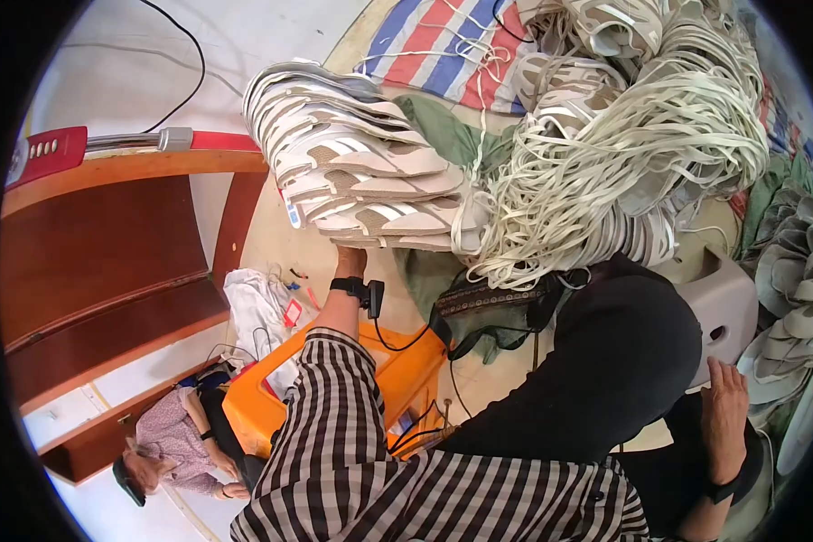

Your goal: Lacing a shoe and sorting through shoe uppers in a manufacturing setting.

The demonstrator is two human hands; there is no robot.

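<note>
A long stack of beige and white shoe uppers, nested one into another, lies ahead of me, slightly left. My left hand reaches to the near side of this stack; its fingers are hidden beneath the uppers, so their grip does not show. To the right of the stack, a thick tangle of cream shoelaces spreads over more uppers. My right hand is low at the right, by the edge of a grey plastic stool. Its fingers are stretched out, and it holds nothing visible.
An orange plastic stool stands left of my leg, beside a white cloth. A brown wooden bench is at far left. Another person sits at lower left. More uppers lie at right; a striped sheet lies behind.
</note>
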